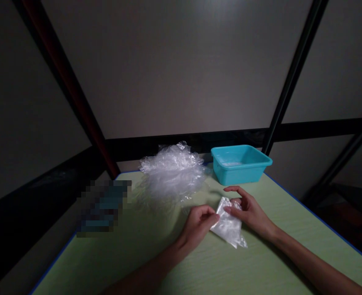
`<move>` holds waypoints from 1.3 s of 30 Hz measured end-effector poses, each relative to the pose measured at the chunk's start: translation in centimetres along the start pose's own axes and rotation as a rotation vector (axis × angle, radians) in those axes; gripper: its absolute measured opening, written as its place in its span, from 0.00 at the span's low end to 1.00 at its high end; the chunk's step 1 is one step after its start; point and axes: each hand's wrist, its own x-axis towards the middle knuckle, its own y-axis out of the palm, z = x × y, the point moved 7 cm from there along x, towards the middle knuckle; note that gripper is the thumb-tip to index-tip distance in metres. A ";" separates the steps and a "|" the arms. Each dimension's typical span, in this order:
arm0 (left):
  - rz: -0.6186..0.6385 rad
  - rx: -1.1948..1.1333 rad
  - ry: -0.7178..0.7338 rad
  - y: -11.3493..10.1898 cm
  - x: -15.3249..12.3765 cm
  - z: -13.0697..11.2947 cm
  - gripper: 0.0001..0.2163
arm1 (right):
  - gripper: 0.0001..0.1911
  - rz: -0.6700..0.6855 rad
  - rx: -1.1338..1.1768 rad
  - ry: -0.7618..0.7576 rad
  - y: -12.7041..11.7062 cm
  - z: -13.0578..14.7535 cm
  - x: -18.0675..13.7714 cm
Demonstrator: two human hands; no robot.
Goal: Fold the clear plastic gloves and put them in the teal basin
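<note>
A clear plastic bag [228, 227], partly folded and crinkled, is between my two hands just above or on the green table. My left hand [197, 225] pinches its left edge between thumb and fingers. On the other side, my right hand [248, 211] grips the bag's upper right part with the thumb on top, its index finger stretched out. Behind my left hand lies a loose heap of clear plastic bags [176, 170]. A turquoise plastic basin [240, 174] stands beyond my right hand, with something pale and clear at its bottom that I cannot make out.
The light green table [260, 266] has a blue edge strip. A blurred-out rectangular object [105, 209] lies at its left edge. Close behind the table rise pale panels [187, 73] with dark frames.
</note>
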 end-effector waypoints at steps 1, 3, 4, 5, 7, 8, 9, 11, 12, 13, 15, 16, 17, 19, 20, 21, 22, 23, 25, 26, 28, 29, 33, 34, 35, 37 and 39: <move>-0.006 0.000 -0.002 0.0 0.0 0.0 0.08 | 0.25 0.023 0.001 0.011 0.3 -0.1 -0.1; -0.041 0.001 0.001 -0.1 0.1 0.1 0.09 | 0.26 0.023 0.039 0.028 0.5 -0.2 -0.2; -0.067 0.000 0.006 -0.3 0.1 0.2 0.10 | 0.28 0.018 0.078 0.037 0.6 -0.2 -0.3; -0.098 0.000 0.014 -0.6 0.1 0.2 0.10 | 0.29 0.017 0.126 0.044 0.7 -0.2 -0.3; -0.166 0.001 0.031 -1.2 0.1 0.2 0.11 | 0.33 0.038 0.226 0.055 1.1 -0.1 -0.5; -0.200 0.002 0.040 -1.5 0.1 0.1 0.11 | 0.35 0.052 0.266 0.058 1.3 0.0 -0.5; -0.230 0.003 0.048 -1.8 0.1 0.1 0.11 | 0.36 0.063 0.294 0.059 1.5 0.1 -0.6; -0.273 0.006 0.060 -2.3 0.1 0.1 0.12 | 0.36 0.077 0.324 0.047 1.8 0.2 -0.7; -0.286 0.007 0.064 -2.5 0.1 0.2 0.12 | 0.35 0.081 0.330 0.038 2.0 0.2 -0.7; -0.293 0.007 0.068 -2.6 0.1 0.2 0.12 | 0.33 0.079 0.329 0.028 2.2 0.2 -0.6; -0.289 0.005 0.077 -2.5 0.1 0.3 0.12 | 0.27 0.051 0.306 0.017 2.3 0.0 -0.6; -0.279 0.002 0.081 -2.4 0.1 0.3 0.11 | 0.23 0.033 0.286 0.023 2.3 -0.2 -0.5; -0.266 0.000 0.086 -2.2 0.1 0.2 0.11 | 0.19 0.014 0.263 0.033 2.3 -0.4 -0.5; -0.243 -0.014 0.104 -1.8 0.0 0.0 0.08 | 0.15 -0.013 0.218 0.059 2.1 -0.8 -0.5; -0.228 -0.034 0.121 -1.6 0.0 -0.2 0.07 | 0.14 -0.021 0.203 0.068 2.1 -0.9 -0.4; -0.212 -0.059 0.144 -1.4 -0.2 -0.5 0.07 | 0.14 -0.028 0.197 0.072 1.9 -0.9 -0.4; -0.194 -0.082 0.168 -1.2 -0.3 -0.8 0.08 | 0.14 -0.038 0.198 0.070 1.8 -0.9 -0.4; -0.174 -0.097 0.189 -1.0 -0.4 -1.0 0.09 | 0.14 -0.044 0.204 0.067 1.6 -0.8 -0.4; -0.133 -0.093 0.203 -0.8 -0.4 -1.2 0.10 | 0.13 -0.029 0.225 0.065 1.5 -0.7 -0.4; -0.116 -0.081 0.192 -0.8 -0.4 -1.1 0.10 | 0.13 -0.012 0.233 0.064 1.5 -0.7 -0.4; -0.083 -0.082 0.158 -0.8 -0.2 -0.6 0.09 | 0.13 0.033 0.237 0.064 1.8 -0.7 -0.4; -0.071 -0.090 0.139 -0.8 0.0 -0.3 0.09 | 0.13 0.053 0.233 0.060 1.9 -0.7 -0.5; -0.085 -0.067 0.076 -1.3 0.4 0.7 0.11 | 0.15 0.066 0.181 0.006 2.0 -0.8 -0.4; -0.098 -0.054 0.066 -1.4 0.5 0.8 0.12 | 0.16 0.054 0.168 -0.003 1.8 -0.8 -0.3; -0.111 -0.044 0.064 -1.6 0.5 0.9 0.13 | 0.16 0.041 0.161 -0.005 1.7 -0.8 -0.2; -0.132 -0.033 0.068 -1.7 0.5 0.9 0.16 | 0.18 0.018 0.164 0.008 1.4 -0.9 -0.1; -0.154 -0.025 0.073 -1.9 0.4 0.8 0.18 | 0.19 -0.001 0.175 0.023 1.2 -0.9 0.0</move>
